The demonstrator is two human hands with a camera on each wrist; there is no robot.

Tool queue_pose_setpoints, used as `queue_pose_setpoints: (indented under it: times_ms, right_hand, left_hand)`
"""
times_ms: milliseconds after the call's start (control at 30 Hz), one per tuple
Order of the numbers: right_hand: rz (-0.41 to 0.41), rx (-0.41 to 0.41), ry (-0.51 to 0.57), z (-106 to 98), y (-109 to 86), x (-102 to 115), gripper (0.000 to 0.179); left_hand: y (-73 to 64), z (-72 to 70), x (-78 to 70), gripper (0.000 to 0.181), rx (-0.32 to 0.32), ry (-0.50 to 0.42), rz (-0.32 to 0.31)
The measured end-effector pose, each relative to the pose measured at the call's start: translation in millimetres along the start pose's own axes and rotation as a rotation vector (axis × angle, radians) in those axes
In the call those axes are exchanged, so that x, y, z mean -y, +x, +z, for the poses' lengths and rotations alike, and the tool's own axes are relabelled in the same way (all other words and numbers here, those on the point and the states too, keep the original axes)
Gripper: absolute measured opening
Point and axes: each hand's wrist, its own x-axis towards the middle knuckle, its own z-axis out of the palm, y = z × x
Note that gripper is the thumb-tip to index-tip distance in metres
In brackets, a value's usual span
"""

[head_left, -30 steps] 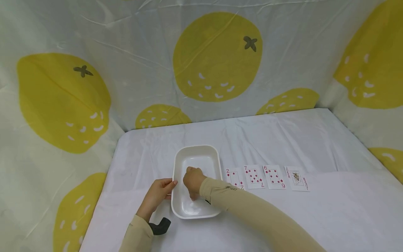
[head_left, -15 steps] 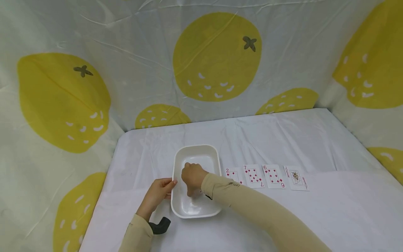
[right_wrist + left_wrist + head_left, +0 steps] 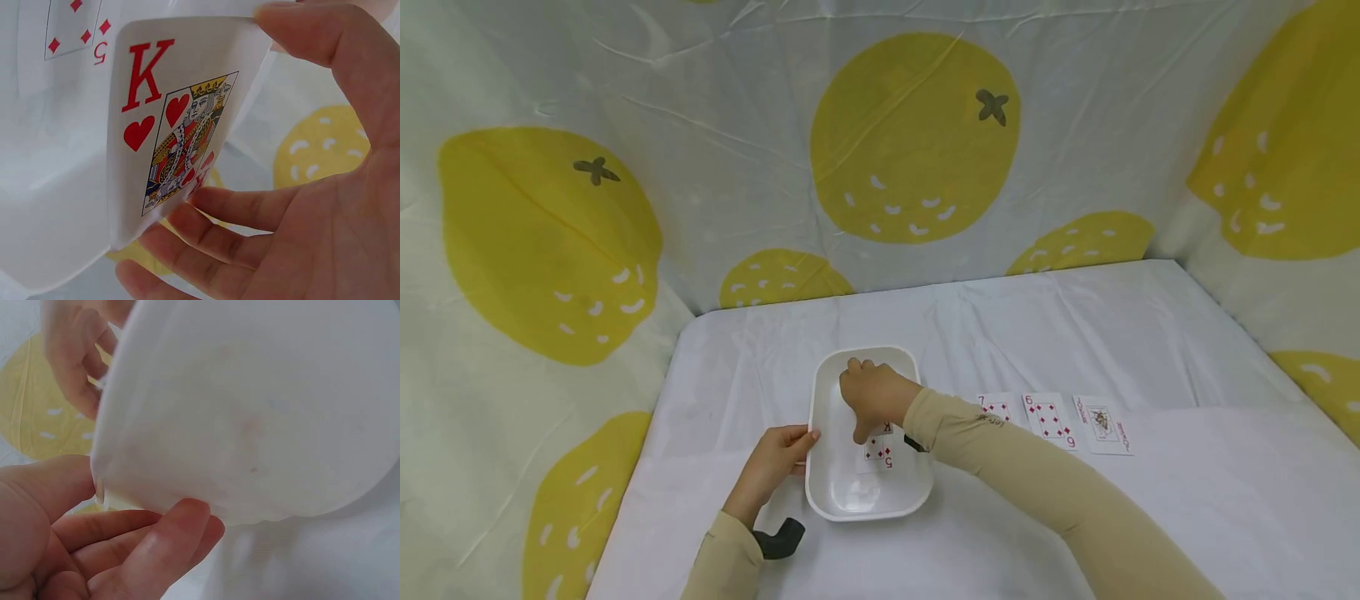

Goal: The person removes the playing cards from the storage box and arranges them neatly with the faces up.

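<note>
first, the left hand [image 3: 777, 457] pinches the left rim of the tray [image 3: 833, 487]; a steady grip there should stop any skidding. in the tray the five [image 3: 876, 455] lies face up, and just beyond it the right hand [image 3: 878, 393] grips the tilted king [image 3: 175, 128] by opposite edges. a light pinch seems best, so the king neither bends nor drags the five. right of the tray run seven [image 3: 996, 407], six [image 3: 1049, 417] and joker [image 3: 1102, 425]; a high sleeve [image 3: 1075, 508] would avoid brushing them.

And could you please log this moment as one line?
left hand: grips white tray; right hand: holds king of hearts; five of diamonds: in tray
</note>
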Motion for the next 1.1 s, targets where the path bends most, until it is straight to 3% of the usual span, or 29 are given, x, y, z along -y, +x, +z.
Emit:
queue_pose_setpoints:
  times_ms: [300,500,733,1100]
  right_hand:
    - [0.036,0.011,0.097,-6,-18.4,-32,0.073]
    - [0.047,-0.012,0.062,0,-30.9,-58,0.072]
    - [0.062,-0.010,0.049,20,-50.9,-92,0.080]
    - [0.110,-0.040,0.158,59,-102.5,-161,0.065]
  left_hand:
    - [-1.4,0.9,-2.9,0.038,-0.009,0.014,-0.017]
    - [-3.0,1.1,-7.6,0.035,0.004,0.018,-0.020]
    - [-1.7,1.9,-4.7,0.037,0.000,0.020,-0.020]
    - [-0.6,-0.1,-2.2,0.043,0.006,0.039,-0.022]
